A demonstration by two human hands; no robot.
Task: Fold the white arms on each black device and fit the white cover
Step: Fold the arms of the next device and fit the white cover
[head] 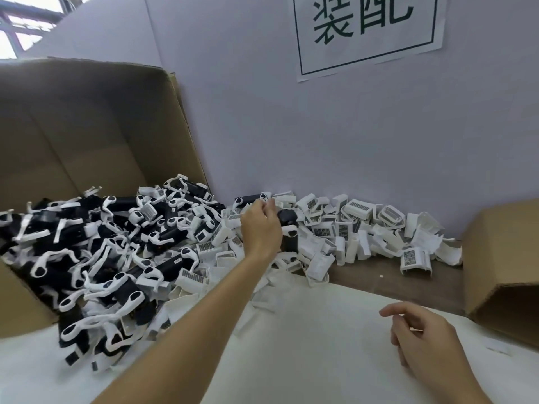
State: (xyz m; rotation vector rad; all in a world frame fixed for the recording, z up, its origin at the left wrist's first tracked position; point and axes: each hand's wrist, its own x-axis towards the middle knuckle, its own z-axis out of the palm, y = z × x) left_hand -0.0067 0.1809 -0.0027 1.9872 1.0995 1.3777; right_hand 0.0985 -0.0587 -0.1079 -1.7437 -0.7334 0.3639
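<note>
Straight ahead, a pale wall (291, 126) closes off the far side of the work surface, with a paper sign (369, 33) of green characters cut off by the top edge. At left, a large open cardboard box (87, 126) lies tipped toward the viewer, spilling a heap of black devices (96, 246) with white arms sticking out at all angles; the heap runs off the left edge. Along the foot of the wall, a long pile of white covers (364, 228) stretches rightward until it nears a smaller cardboard box (501, 266), itself cropped by the right edge. The white table surface (306, 345) in the foreground lies bare between the two arms. The left hand (261, 228) reaches far forward to where the two heaps meet, fingers curled around one black device (288, 228) with a white arm at its side; the hand hides much of it. The right hand (423, 333) hovers low over the table near the lower right, fingers loosely bent and holding nothing, its wrist leaving the bottom edge.
</note>
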